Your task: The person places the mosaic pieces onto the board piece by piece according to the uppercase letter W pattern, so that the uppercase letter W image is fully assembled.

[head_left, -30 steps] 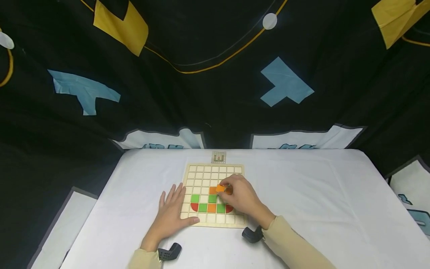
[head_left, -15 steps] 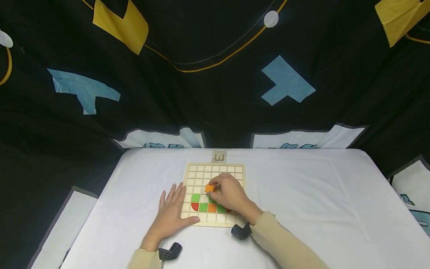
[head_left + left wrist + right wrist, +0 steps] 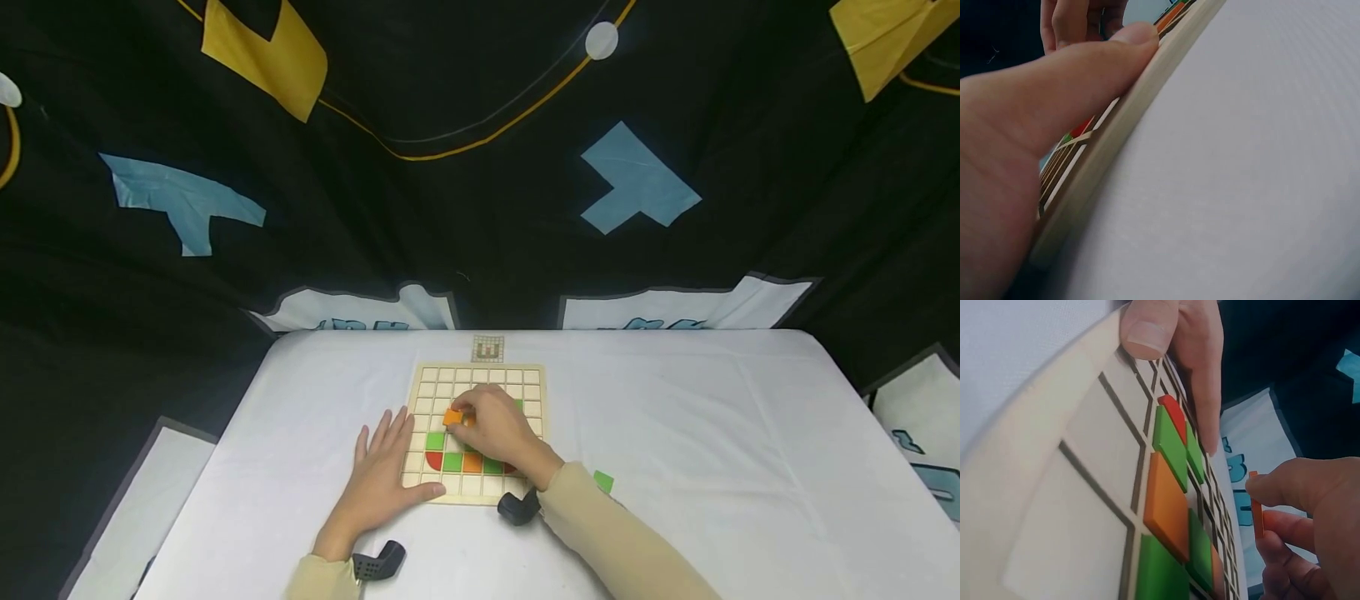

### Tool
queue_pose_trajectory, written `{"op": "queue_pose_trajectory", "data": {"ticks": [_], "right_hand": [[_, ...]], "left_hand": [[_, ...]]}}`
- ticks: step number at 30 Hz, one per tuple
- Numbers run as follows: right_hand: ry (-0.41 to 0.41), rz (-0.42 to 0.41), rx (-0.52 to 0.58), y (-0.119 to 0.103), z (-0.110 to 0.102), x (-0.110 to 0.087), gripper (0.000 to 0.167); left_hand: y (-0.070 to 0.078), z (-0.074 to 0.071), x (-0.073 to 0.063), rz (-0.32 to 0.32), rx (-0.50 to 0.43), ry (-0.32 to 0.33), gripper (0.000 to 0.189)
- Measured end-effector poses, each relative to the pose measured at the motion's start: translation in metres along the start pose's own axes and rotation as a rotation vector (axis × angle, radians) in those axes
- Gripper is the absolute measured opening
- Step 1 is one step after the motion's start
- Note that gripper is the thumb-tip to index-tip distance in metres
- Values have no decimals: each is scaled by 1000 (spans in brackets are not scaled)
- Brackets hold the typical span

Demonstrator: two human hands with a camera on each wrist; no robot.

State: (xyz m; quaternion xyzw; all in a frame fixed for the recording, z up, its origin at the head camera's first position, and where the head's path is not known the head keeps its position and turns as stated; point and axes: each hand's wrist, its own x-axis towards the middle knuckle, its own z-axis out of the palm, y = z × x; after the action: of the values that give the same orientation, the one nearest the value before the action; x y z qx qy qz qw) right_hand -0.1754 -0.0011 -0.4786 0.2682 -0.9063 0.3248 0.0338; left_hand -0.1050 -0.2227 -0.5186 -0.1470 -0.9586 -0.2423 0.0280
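Note:
In the head view, a wooden grid board [image 3: 415,479] lies on the table. Spread flat at its left edge, my left hand [image 3: 381,468] has its thumb on the near rim, as the left wrist view also shows. My right hand [image 3: 497,427] pinches a square orange tile [image 3: 1255,503] between thumb and fingers, held above the board. Seated in the grid are green tiles [image 3: 452,462], a red rounded tile [image 3: 434,461] and an orange tile [image 3: 1166,506]. My right hand hides part of the middle and right cells.
A small card with a grid pattern [image 3: 488,348] lies just behind the board. One loose green tile [image 3: 603,481] rests on the white cloth [image 3: 712,417], partly behind my right sleeve [image 3: 615,533]. A dark printed curtain [image 3: 450,233] hangs behind the table.
My right hand has moved left across the board, carrying the orange tile. A green tile at the board's right and the loose green tile have come into sight. My left hand stays put.

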Motion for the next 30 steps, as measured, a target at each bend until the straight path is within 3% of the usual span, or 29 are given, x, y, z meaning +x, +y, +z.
{"op": "queue_pose_trajectory", "data": {"ticks": [15,30], "right_hand": [[-74,24,-37,-3,18,18,23],[-134,33,-71,-7,18,25,24]], "left_hand": [[0,1,2,4,1,7,116],[1,0,1,-6,5,-2,116]]}}
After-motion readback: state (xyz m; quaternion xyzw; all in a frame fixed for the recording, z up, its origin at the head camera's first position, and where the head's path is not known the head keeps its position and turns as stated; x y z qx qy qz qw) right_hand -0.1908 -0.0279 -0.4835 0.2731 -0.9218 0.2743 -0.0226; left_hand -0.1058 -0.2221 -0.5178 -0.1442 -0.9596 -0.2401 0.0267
